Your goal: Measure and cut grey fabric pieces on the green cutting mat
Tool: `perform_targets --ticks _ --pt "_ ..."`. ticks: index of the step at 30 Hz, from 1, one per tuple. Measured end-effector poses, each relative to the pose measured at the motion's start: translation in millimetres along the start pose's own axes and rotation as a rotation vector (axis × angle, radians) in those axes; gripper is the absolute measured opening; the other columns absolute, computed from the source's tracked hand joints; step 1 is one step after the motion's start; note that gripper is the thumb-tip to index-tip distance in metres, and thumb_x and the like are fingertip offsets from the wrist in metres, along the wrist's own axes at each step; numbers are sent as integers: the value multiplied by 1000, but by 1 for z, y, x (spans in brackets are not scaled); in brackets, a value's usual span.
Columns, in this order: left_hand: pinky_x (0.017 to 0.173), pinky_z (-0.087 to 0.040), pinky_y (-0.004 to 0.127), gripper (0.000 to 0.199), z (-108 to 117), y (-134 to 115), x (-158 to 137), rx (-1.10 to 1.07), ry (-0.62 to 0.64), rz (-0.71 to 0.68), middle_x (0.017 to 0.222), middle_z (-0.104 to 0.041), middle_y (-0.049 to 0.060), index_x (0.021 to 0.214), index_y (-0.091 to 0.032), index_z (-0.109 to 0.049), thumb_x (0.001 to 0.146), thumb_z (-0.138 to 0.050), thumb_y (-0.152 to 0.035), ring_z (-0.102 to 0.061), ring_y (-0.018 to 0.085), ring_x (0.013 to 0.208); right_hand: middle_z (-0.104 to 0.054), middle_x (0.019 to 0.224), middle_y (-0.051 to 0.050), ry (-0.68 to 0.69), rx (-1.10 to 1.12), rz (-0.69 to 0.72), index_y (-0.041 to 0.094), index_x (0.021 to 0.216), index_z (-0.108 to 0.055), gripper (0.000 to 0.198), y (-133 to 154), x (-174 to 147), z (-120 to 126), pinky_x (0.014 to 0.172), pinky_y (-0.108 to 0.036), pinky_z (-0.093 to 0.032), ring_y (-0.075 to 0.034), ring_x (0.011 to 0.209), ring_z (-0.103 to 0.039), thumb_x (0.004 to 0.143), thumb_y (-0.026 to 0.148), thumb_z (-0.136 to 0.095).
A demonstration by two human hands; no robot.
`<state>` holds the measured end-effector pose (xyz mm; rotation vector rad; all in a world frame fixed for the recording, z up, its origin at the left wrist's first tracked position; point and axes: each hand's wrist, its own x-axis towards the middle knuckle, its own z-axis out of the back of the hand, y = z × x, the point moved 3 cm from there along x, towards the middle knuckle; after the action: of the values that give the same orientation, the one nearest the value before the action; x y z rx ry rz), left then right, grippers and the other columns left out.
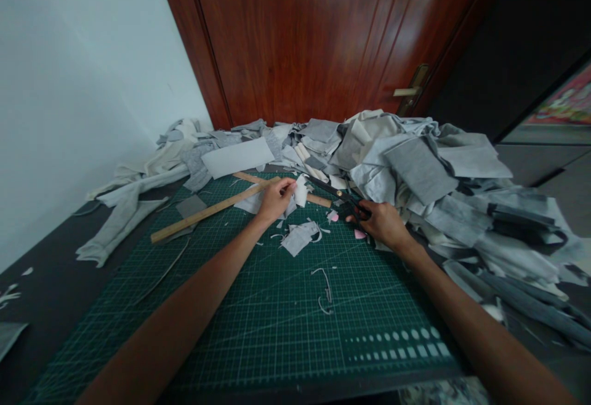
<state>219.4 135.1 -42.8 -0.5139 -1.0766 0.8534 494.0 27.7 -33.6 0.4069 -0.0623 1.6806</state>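
Observation:
Pinched in the fingers of my left hand (278, 199) is a small white fabric piece (301, 191), lifted above the mat. My right hand (382, 223) grips the handles of black scissors (339, 193), whose blades point left toward that piece. Whether the blades touch it I cannot tell. Below both hands, a pale grey fabric scrap (299, 237) lies among small offcuts on the green cutting mat (277, 331). A wooden ruler (212, 210) rests left of my left hand, and a second wooden strip (320, 200) passes partly behind the white piece.
Heaped grey and white cloth (415, 165) runs along the back and right of the table. A white rectangular sheet (237, 157) leans on the pile. Loose thread (327, 291) lies mid-mat. Behind stand a wooden door (300, 42) and a white wall (83, 54).

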Motion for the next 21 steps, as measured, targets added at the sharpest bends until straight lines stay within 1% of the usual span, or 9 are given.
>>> perform_targets --ticks 6,12,15,18,20,21 --pt "73 -51 30 20 -4 0 0 -78 150 30 79 -74 2 83 -21 -72 89 -57 -33 -66 20 76 -70 70 -7 21 29 -8 21 81 -68 28 -1 1 0 57 -29 -29 -21 63 -63 89 47 -61" --pt "70 -50 26 17 0 4 1 -145 164 48 79 -72 1 84 -20 -72 87 -63 -34 -64 16 74 -70 70 -7 5 37 2 21 78 -67 31 1 1 -1 56 -30 -28 -21 62 -63 88 50 -61" --pt "68 -48 25 24 3 7 2 -231 97 73 79 -68 1 84 -20 -69 90 -62 -42 -62 15 73 -70 69 -7 -7 47 7 20 77 -66 28 0 1 0 57 -30 -29 -20 61 -62 89 45 -60" --pt "66 -48 25 37 7 9 3 -351 -35 94 78 -65 2 82 -19 -65 95 -55 -53 -59 14 71 -70 70 -7 -22 49 6 20 78 -66 26 -2 1 1 58 -30 -30 -21 62 -63 90 41 -58" --pt "61 -46 24 40 9 11 4 -396 -122 124 74 -61 2 83 -20 -62 95 -53 -56 -56 13 66 -70 70 -7 -23 39 -3 20 78 -66 26 -2 1 2 58 -30 -30 -21 63 -64 90 42 -58" --pt "57 -45 23 38 10 13 5 -409 -156 147 72 -59 1 84 -21 -61 94 -55 -57 -54 12 63 -70 70 -7 -19 32 -10 20 79 -66 26 -3 2 2 58 -30 -29 -21 63 -64 90 43 -58"
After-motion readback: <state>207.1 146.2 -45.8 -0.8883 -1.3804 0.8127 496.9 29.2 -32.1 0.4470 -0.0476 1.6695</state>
